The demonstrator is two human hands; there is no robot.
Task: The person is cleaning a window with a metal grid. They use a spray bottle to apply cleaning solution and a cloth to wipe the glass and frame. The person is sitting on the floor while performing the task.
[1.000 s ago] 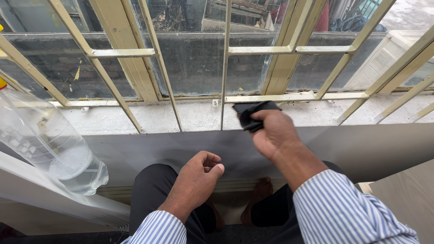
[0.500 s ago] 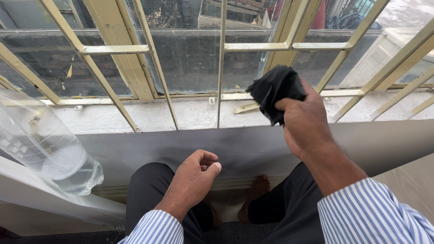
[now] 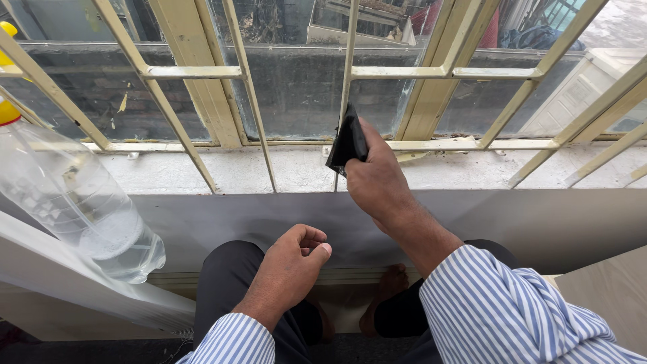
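Plastic bottle (image 3: 67,202) cut off at left edge; black cloth (image 3: 348,143) partly hidden by right hand (image 3: 377,178); feet (image 3: 387,286) mostly behind legs.

One package shows: a clear plastic bottle (image 3: 74,202) at the left edge of the frame, lying tilted, its yellow cap end toward the upper left and its base lower right. It holds a little clear liquid. No labels, signs or screens show.
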